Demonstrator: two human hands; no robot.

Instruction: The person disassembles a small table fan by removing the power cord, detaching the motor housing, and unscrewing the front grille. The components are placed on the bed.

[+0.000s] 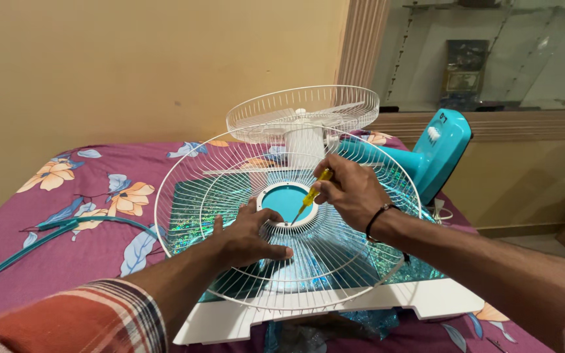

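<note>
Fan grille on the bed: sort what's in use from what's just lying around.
In use:
- front wire grille, pressed by left hand
- yellow screwdriver in right hand
- teal centre disc

Lying about:
- second wire grille
- teal fan body
- teal rim band
- flowered bedsheet

White label (433, 134) on the teal fan body, right of the grilles – dark upright package (463, 72) on glass shelf behind
</note>
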